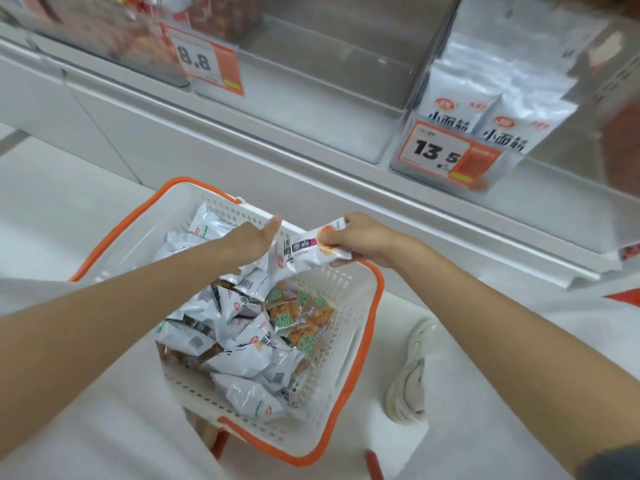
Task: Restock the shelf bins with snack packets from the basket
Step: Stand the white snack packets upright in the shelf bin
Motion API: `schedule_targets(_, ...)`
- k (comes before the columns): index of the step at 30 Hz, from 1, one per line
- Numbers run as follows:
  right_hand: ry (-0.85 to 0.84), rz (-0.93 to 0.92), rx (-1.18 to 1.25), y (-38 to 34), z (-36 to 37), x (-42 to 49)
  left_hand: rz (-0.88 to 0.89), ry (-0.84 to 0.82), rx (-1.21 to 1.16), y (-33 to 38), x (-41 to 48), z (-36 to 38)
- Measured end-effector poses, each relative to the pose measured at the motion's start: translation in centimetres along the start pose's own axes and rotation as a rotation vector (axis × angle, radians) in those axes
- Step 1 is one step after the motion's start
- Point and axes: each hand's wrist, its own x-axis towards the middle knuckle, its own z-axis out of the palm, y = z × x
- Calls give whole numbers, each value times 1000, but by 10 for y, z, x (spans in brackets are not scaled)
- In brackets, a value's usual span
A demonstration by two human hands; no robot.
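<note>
A white basket with an orange rim [372,306] sits on the floor below me, filled with several white snack packets [242,358] and a few clear packets of orange snacks [301,317]. My right hand [360,239] grips one white packet [304,252] by its end, above the basket's far edge. My left hand [256,237] hovers beside that packet with fingers straight, holding nothing. On the shelf above, a clear bin [311,81] stands with nothing in it, and the bin to its right holds upright white packets [485,109].
Price tags reading 8.8 [204,60] and 13.5 [443,154] hang on the bin fronts. A bin of red packets [114,26] stands at upper left. The white shelf ledge [346,181] juts out over the basket. A white shoe [410,375] rests on the floor at right.
</note>
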Motion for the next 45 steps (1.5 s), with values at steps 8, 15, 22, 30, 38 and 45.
schedule_targets(8, -206, 82, 171, -2, -7, -64, 485, 177, -347, 35, -17, 8)
schedule_targets(15, -319, -34, -29, -8, -7, -63, 713, 226, -277, 57, -19, 1)
schedule_targets(22, -376, -91, -95, -8, -18, -62, 723, 239, -325, 63, -22, 0)
schedule_targets(30, -34, -272, 34, -34, -58, -94, 911, 391, -71, 130, -60, -30)
schedule_targets(38, 197, -335, 284, -64, -136, -156, 936, 229, -384, 238, -91, -30)
schedule_targets(45, 407, -292, 420, -48, -213, -184, 980, 329, -74, 322, -91, -9)
